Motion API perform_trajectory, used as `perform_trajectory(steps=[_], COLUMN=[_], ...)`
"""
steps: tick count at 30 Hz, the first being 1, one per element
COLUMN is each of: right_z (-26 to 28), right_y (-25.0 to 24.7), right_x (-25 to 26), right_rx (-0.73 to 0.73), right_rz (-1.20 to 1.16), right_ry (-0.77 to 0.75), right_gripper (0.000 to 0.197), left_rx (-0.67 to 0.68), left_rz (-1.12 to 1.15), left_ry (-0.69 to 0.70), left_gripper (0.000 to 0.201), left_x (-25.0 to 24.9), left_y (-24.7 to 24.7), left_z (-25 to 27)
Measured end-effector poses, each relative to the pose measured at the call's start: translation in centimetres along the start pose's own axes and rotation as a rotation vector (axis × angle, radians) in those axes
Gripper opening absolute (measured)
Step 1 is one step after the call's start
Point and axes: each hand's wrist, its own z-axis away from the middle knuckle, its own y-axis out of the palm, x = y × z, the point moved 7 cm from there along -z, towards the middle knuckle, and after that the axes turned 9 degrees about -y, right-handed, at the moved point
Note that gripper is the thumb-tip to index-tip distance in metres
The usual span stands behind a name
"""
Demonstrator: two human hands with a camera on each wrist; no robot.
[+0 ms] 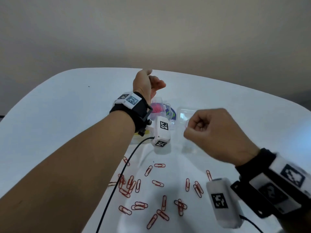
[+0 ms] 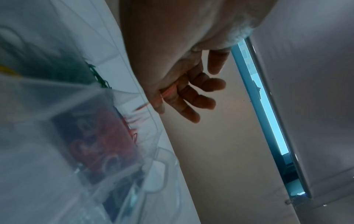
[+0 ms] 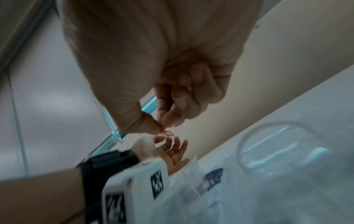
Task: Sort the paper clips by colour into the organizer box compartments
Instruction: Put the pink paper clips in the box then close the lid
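My left hand [image 1: 149,83] hangs above the clear organizer box [image 1: 158,100], fingers loosely spread. The left wrist view shows red paper clips [image 2: 169,92] lying in its palm [image 2: 191,94], with red streaks just below it over the box's red compartment [image 2: 107,144]. My right hand [image 1: 187,130] is to the right of the box, over the clear lid [image 1: 186,115]. It pinches one red paper clip [image 3: 168,133] between thumb and forefinger [image 3: 162,125]. Several loose red clips [image 1: 158,183] lie on the white table nearer to me.
Green clips [image 2: 99,78] fill another compartment, and something yellow [image 1: 145,132] shows under my left wrist. A black cable [image 1: 117,179] runs from the left wrist camera [image 1: 162,133] across the clip pile. The table's far edge [image 1: 202,78] curves behind the box.
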Motion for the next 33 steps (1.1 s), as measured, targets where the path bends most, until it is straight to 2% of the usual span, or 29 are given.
perform_trajectory(steps=[3,6,11,15,19,22,26,28,31,33], right_z=[-3.0,-6.8,-11.8,-12.5,-8.9,-4.2,2.6,5.5,8.4,9.2], right_y=[-1.0,-0.6,3.3,5.1,3.1,1.0,0.1,-0.2,0.0,0.9], right_x=[1.0,0.4,-1.2,-2.9,-1.8,-0.6,-1.1,-2.4,-4.6,-5.0], right_rx=[-0.115,-0.169,-0.075,-0.011,-0.052,-0.051,0.167,0.239,0.298,0.295], right_rz=[-0.087,-0.166,-0.151,-0.075,-0.031,-0.038,0.009,0.056,0.129,0.144], right_ry=[0.021,0.122,0.314,0.387,0.296,0.251,0.352,0.434,0.581,0.613], right_gripper=[0.016,0.019,0.013,0.032,0.023,0.024,0.023,0.023,0.022,0.02], left_rx=[0.052,0.062,0.043,-0.014,-0.011,0.033,0.056,0.073,0.055,0.038], left_rz=[0.026,0.058,-0.028,-0.178,-0.451,-0.835,-1.381,-1.577,-1.758,-1.768], left_ry=[0.004,0.02,0.048,0.092,0.09,0.043,-0.068,-0.226,-0.414,-0.395], left_gripper=[0.04,0.038,0.034,0.027,0.023,0.021,0.011,0.024,0.036,0.04], left_x=[-0.2,-0.9,-3.1,-4.5,-4.5,-3.3,-1.2,0.5,2.7,3.8], left_y=[-0.1,-0.6,-2.7,-5.4,-8.1,-10.4,-14.1,-16.3,-18.8,-18.8], left_z=[0.8,1.6,4.1,6.3,8.5,10.4,13.8,15.6,18.2,18.9])
